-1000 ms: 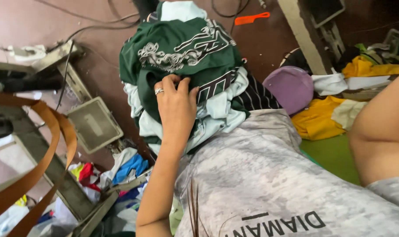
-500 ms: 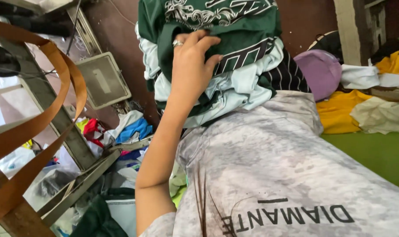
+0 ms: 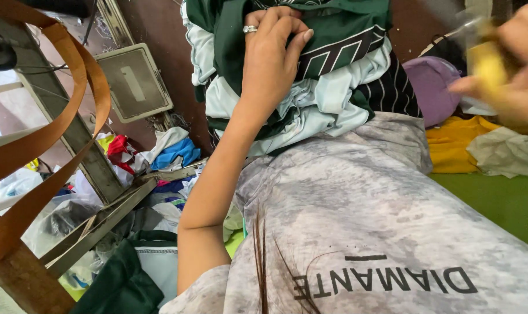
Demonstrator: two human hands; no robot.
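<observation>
Cluttered sewing floor, scraps at seven o'clock. Left hand [image 3: 272, 55] pressing the green garment stack [image 3: 333, 75]; right hand [image 3: 508, 70], blurred, pinching something yellow [image 3: 487, 67]. Stack likely sliding off sideways if unsupported.

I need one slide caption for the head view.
Left hand presses a stack of green garments; blurred right hand lifts something yellow.

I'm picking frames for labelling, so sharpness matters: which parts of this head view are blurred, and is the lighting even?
Head view: the right hand at the upper right is smeared by motion blur, and the yellow thing in its grip is too blurred to name. The left hand on the stack of green and pale jerseys is sharp, ring included. Light is soft and even, without glare; the brown strap near the lens looks slightly soft.
</observation>
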